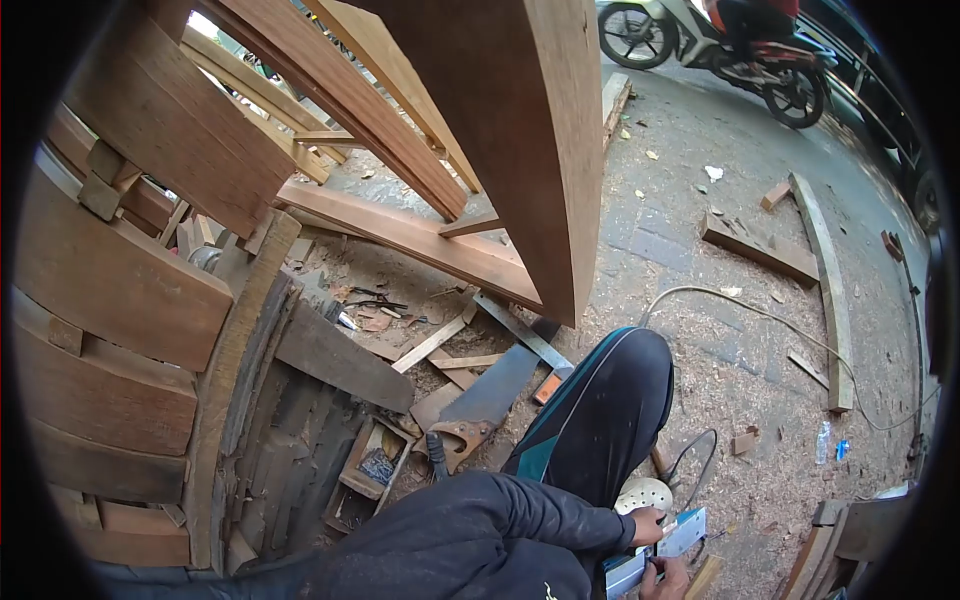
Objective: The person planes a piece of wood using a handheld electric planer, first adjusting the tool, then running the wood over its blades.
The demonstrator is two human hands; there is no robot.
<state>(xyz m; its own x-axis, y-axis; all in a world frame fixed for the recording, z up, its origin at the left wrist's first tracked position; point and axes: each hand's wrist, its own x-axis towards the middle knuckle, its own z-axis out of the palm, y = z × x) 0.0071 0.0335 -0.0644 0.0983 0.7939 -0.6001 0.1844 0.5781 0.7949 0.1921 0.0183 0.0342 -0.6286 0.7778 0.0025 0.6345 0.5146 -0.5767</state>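
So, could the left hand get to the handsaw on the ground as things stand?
Probably not directly: the left hand grips a blue-and-white packet, and the bent knee sits between it and the handsaw. It would have to let go first.

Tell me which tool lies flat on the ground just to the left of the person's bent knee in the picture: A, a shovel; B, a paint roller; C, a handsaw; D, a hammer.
C: a handsaw with a broad grey blade and a carved wooden handle lies flat beside the knee, its handle end nearer the camera.
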